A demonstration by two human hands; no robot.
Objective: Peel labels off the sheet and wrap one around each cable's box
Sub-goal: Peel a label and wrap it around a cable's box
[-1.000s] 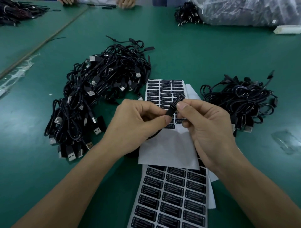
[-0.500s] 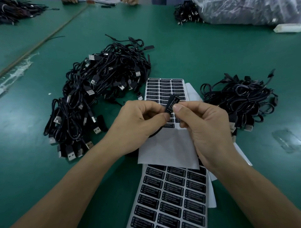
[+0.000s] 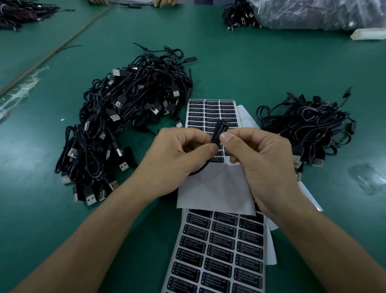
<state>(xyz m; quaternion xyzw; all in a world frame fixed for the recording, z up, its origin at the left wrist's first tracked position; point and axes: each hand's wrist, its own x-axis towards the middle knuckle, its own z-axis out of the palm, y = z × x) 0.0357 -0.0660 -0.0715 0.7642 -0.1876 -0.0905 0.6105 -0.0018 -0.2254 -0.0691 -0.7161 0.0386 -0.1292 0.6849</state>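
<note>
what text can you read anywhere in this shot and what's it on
"LED CONTROLLER": on the label on the box pinched between the left hand and right hand.
"LED CONTROLLER": top line of each label on the near label sheet; the smaller lines under it are too blurred to read.
Print on the far label sheet: too small to read.

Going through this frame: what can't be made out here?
Head view:
Far side of the box, and whether its label closes round it: hidden by the left hand and right hand.
Small print on the near label sheet: too small; sheet cut by the bottom edge.
Far hands: cut by the top edge.
</note>
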